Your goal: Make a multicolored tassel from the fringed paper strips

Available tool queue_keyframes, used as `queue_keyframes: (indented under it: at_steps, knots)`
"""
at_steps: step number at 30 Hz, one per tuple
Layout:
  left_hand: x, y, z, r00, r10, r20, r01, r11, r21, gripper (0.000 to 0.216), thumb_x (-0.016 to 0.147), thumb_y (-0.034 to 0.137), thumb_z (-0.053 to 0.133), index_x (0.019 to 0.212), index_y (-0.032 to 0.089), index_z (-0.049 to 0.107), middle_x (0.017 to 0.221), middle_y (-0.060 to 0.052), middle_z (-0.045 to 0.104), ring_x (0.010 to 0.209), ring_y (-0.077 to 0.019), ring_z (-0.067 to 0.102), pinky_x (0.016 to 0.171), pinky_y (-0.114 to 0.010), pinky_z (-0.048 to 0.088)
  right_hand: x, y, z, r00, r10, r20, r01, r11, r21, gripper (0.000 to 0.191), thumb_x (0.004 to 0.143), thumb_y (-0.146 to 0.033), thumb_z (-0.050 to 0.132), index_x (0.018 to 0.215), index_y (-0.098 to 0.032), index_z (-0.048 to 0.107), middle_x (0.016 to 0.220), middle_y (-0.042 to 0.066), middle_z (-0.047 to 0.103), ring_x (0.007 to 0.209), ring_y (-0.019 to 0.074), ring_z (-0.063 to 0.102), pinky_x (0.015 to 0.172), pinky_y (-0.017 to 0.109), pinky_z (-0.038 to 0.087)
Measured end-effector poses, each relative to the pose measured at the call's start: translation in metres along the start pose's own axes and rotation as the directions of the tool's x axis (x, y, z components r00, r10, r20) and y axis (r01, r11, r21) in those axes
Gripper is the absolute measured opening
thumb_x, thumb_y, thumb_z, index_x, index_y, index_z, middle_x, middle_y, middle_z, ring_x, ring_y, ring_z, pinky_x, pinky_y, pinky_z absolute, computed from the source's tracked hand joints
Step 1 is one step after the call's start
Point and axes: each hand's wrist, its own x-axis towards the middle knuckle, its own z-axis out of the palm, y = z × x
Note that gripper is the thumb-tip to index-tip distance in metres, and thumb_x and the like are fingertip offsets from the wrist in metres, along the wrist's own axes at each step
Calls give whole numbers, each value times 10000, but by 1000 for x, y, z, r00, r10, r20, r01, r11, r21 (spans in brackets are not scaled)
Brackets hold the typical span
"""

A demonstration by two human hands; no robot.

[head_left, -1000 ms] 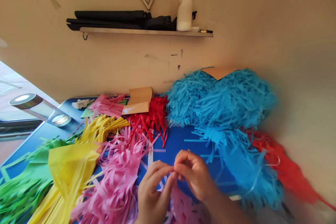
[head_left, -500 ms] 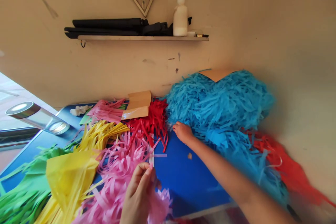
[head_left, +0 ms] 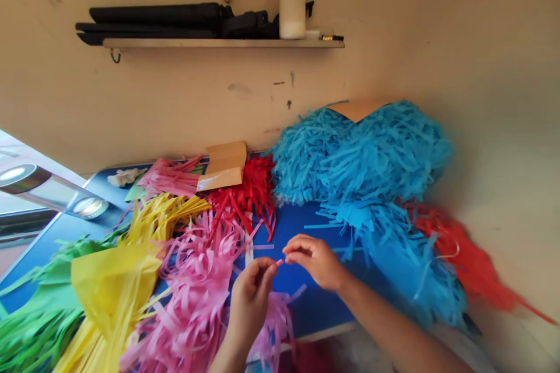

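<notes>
My left hand [head_left: 251, 291] is closed in a pinch around a pink paper fringe tassel [head_left: 273, 323]. The tassel's narrow twisted end pokes out past the thumb, and its cut strips hang below the hand over the table's front edge. Close by on the right, my right hand [head_left: 312, 256] is pinched, thumb against fingers, with its tips just beside that twisted end. What sits between those fingertips, if anything, is too small to make out. A heap of loose pink paper strips [head_left: 196, 285] lies left of my left hand.
On the blue table [head_left: 301, 291] lie yellow fringed paper [head_left: 116, 280], green fringe [head_left: 52, 303], red fringe [head_left: 258, 186] and folded brown card [head_left: 222, 166]. A large blue fringed mass [head_left: 363, 157] leans on the wall. A clear bottle [head_left: 52, 189] stands left. The shelf [head_left: 196, 43] holds a white bottle [head_left: 292, 3].
My right hand has come back from beside the blue fringe to my left hand's fingertips. My left hand has risen slightly rightward with the pink tassel. The view has tilted down a little.
</notes>
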Motion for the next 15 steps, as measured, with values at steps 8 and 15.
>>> queue_keyframes:
  at_steps: [8, 15]
  knots:
    - [-2, 13, 10, 984, 164, 68, -173, 972, 159, 216, 839, 388, 623, 750, 213, 712, 711, -37, 703, 649, -173, 641, 618, -254, 487, -35, 13, 10, 979, 96, -177, -46, 962, 268, 250, 793, -410, 725, 911, -198, 664, 802, 7, 689, 751, 147, 666, 730, 260, 539]
    - [-4, 19, 15, 973, 189, 131, -211, 960, 186, 174, 845, 335, 631, 735, 224, 709, 682, -24, 678, 629, -166, 628, 601, -247, 476, -46, 5, 6, 966, -149, -210, 113, 978, -176, 91, 895, -303, 605, 911, -215, 622, 854, 13, 676, 811, 149, 643, 792, 261, 510]
